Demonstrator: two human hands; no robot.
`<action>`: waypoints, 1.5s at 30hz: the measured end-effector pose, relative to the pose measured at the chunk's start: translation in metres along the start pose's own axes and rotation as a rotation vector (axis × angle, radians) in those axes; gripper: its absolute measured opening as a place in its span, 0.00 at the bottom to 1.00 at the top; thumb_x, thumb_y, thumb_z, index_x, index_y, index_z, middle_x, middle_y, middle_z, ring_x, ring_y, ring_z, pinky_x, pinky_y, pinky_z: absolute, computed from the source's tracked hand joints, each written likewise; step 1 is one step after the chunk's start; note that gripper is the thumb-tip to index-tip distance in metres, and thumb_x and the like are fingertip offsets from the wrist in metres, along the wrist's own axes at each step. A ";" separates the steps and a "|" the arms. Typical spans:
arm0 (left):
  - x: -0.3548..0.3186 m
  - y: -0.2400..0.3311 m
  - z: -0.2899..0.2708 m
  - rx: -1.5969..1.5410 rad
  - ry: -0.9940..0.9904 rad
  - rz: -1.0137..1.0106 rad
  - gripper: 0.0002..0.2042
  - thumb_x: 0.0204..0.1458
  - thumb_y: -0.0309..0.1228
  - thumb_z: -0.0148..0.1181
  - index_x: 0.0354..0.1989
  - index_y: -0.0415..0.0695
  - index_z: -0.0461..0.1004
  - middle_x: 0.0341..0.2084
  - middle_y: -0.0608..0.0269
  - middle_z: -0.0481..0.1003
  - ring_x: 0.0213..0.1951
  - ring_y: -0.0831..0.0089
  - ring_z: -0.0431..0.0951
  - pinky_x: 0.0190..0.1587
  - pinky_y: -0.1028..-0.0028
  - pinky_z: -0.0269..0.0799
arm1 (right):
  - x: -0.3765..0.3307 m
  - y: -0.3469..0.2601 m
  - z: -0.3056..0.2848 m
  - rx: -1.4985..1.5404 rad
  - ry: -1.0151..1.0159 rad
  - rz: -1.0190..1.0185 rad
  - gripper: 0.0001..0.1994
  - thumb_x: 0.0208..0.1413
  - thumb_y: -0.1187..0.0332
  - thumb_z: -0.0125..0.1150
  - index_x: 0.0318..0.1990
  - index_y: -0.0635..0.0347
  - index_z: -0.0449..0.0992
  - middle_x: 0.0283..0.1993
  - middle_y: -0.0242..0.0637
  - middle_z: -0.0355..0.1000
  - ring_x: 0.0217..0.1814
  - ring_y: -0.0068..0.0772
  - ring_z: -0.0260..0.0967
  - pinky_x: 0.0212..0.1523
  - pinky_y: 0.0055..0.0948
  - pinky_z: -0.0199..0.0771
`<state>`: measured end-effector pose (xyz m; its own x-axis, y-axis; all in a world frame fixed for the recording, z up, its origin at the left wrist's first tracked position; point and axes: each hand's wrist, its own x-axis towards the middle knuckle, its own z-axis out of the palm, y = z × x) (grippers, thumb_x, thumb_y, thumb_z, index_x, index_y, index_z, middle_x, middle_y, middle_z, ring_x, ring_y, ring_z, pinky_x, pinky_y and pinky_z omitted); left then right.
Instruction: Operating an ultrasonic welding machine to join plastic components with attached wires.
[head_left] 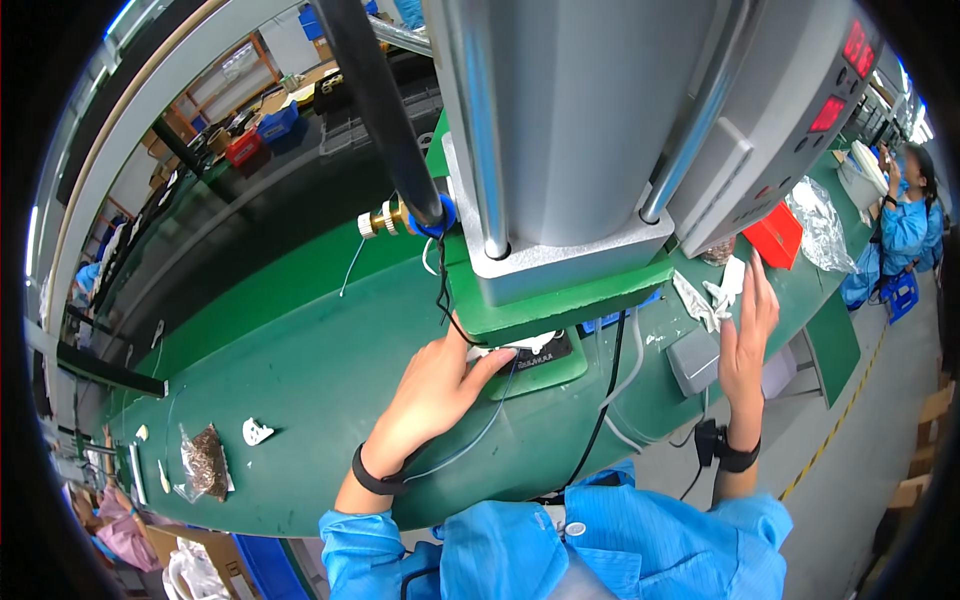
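My left hand [430, 385] reaches under the green head of a bench press [560, 300]. Its thumb and fingers close on a white plastic part [535, 345] lying over the black plate of the press base [550, 365]. The press head hides some fingertips and the back of the part. My right hand [750, 330] is raised beside the press with its fingers stretched out, nothing in it. Below and left of that hand sits a small grey box [695, 362]. White plastic pieces [695, 300] lie just beyond it, near a red bin [775, 237].
A bag of small brown parts [207, 463] and a white piece [256, 432] lie on the green table [320, 400] at left. Cables [615, 400] run off the front edge. Clear plastic wrap [822, 225] is at right. A co-worker [908, 220] stands far right.
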<state>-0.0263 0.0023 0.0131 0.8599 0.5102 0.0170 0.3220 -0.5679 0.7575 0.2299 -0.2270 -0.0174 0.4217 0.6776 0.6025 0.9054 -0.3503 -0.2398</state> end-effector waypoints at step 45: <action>-0.011 -0.009 0.001 -0.847 0.043 0.000 0.17 0.56 0.29 0.44 0.54 0.37 0.63 0.34 0.66 0.72 0.35 0.82 0.66 0.40 0.80 0.62 | 0.059 -0.011 0.099 0.194 -0.581 -0.183 0.10 0.44 0.73 0.57 0.36 0.65 0.70 0.32 0.51 0.68 0.34 0.53 0.66 0.35 0.39 0.67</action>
<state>-0.0379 0.0015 0.0056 0.8386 0.5440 0.0289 -0.0986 0.0993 0.9902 0.2490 -0.1192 -0.0550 0.1678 0.9745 0.1489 0.9346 -0.1092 -0.3387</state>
